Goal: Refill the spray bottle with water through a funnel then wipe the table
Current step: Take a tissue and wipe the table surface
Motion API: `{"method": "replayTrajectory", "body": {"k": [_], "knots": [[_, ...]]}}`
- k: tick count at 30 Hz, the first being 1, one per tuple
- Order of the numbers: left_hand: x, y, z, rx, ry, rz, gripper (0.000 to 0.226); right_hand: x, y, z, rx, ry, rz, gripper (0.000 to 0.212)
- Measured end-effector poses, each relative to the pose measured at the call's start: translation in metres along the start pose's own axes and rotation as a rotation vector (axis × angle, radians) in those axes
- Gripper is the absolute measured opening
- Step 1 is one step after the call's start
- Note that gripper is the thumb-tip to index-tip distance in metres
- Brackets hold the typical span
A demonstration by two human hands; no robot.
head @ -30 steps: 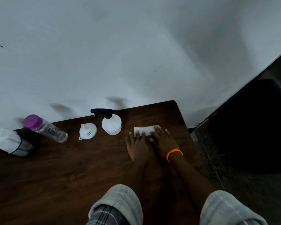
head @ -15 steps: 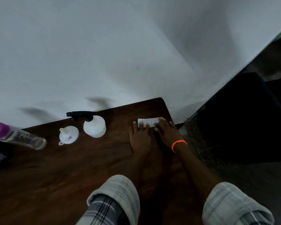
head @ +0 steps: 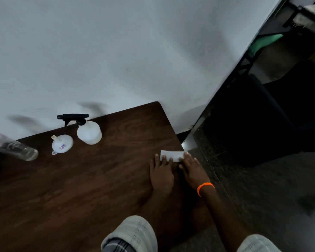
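Two hands press a small folded white paper cloth [head: 171, 155] flat on the dark brown wooden counter [head: 80, 188], close to its right edge. The left hand [head: 161, 174] has a loose, flat grip with straight fingers on the cloth. The right hand [head: 193, 170], with an orange band [head: 205, 187] on its wrist, lies flat on it too. Well to the left of the cloth stands the white plastic spray bottle with a black trigger top [head: 86, 130]. Just left of the bottle sits a small white plastic funnel [head: 62, 143], upside down. Further left lies a clear bottle with a purple cap [head: 13, 147].
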State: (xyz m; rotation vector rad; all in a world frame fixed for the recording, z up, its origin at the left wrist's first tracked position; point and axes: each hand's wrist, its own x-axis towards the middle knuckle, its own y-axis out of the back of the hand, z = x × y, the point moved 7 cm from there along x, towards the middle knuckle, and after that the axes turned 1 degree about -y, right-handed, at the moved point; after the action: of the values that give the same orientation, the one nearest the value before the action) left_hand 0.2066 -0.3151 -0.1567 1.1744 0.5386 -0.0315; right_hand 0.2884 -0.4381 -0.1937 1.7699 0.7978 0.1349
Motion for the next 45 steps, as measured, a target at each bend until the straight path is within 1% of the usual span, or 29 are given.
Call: {"method": "replayTrajectory", "body": {"k": [1,2,4,5,7,8,10,11,13,15,16,18,20,24,26,27,28,30,32,34,36,38,40,42,44,45], "knots": [[-0.014,-0.005,0.005,0.006,-0.004,-0.008,0.056,-0.015,-0.006,0.004,0.008,-0.013,0.004,0.073],[-0.026,-0.012,0.009,0.016,-0.013,-0.019,0.057,-0.03,-0.011,0.008,0.012,-0.027,0.01,0.075],[-0.054,-0.027,0.019,0.05,-0.038,-0.033,0.058,-0.064,-0.024,0.015,0.015,-0.066,0.021,0.071],[-0.067,-0.036,0.023,0.06,-0.047,-0.041,0.061,-0.079,-0.031,0.018,0.018,-0.088,0.021,0.068],[-0.094,-0.051,0.029,0.048,-0.059,-0.06,0.079,-0.111,-0.044,0.02,0.024,-0.109,0.035,0.063],[-0.106,-0.061,0.03,0.045,-0.056,-0.08,0.081,-0.126,-0.049,0.019,0.026,-0.116,0.043,0.065],[-0.128,-0.078,0.028,0.07,-0.046,-0.148,0.067,-0.156,-0.06,0.014,0.036,-0.141,0.068,0.071],[-0.138,-0.084,0.027,0.078,-0.053,-0.14,0.063,-0.169,-0.065,0.009,0.039,-0.15,0.08,0.072],[-0.153,-0.098,0.02,0.079,-0.077,-0.12,0.063,-0.192,-0.077,-0.005,0.043,-0.179,0.069,0.071],[-0.168,-0.102,0.008,0.095,-0.084,-0.117,0.063,-0.21,-0.088,-0.02,0.041,-0.221,0.042,0.064],[-0.178,-0.102,0.001,0.127,-0.094,-0.1,0.064,-0.217,-0.092,-0.03,0.045,-0.229,0.034,0.06],[-0.196,-0.103,-0.016,0.17,-0.093,-0.09,0.064,-0.228,-0.1,-0.051,0.066,-0.218,0.034,0.059],[-0.21,-0.107,-0.038,0.141,-0.033,-0.102,0.061,-0.233,-0.106,-0.07,0.078,-0.172,0.034,0.063],[-0.24,-0.117,-0.081,0.058,0.039,-0.064,0.064,-0.237,-0.119,-0.097,0.088,0.029,0.006,0.052],[-0.254,-0.112,-0.092,0.01,0.035,-0.008,0.063,-0.235,-0.118,-0.102,0.163,0.106,0.023,0.047],[-0.261,-0.11,-0.095,-0.016,0.034,0.018,0.065,-0.233,-0.112,-0.103,0.223,0.099,0.049,0.044],[-0.267,-0.106,-0.098,-0.045,0.04,0.04,0.067,-0.231,-0.104,-0.101,0.296,0.054,0.094,0.04],[-0.273,-0.102,-0.101,-0.102,0.076,0.095,0.064,-0.227,-0.09,-0.096,0.396,-0.104,0.176,0.033],[-0.272,-0.098,-0.106,-0.222,0.128,0.17,0.054,-0.221,-0.09,-0.099,0.401,-0.211,0.15,0.028],[-0.265,-0.097,-0.109,-0.338,0.163,0.215,0.053,-0.214,-0.095,-0.105,0.396,-0.269,0.076,0.029],[-0.253,-0.1,-0.108,-0.39,0.183,0.169,0.054,-0.211,-0.098,-0.118,0.385,-0.271,-0.013,0.034],[-0.242,-0.102,-0.106,-0.352,0.214,0.124,0.058,-0.21,-0.1,-0.131,0.359,-0.243,-0.073,0.038],[-0.237,-0.105,-0.102,-0.325,0.228,0.054,0.062,-0.21,-0.102,-0.138,0.351,-0.238,-0.099,0.044],[-0.237,-0.106,-0.097,-0.351,0.242,0.037,0.06,-0.212,-0.105,-0.139,0.385,-0.282,-0.098,0.046],[-0.24,-0.103,-0.093,-0.429,0.258,0.099,0.061,-0.215,-0.109,-0.142,0.428,-0.294,-0.09,0.036],[-0.239,-0.103,-0.091,-0.478,0.249,0.121,0.055,-0.215,-0.111,-0.144,0.468,-0.29,-0.077,0.027]]}}
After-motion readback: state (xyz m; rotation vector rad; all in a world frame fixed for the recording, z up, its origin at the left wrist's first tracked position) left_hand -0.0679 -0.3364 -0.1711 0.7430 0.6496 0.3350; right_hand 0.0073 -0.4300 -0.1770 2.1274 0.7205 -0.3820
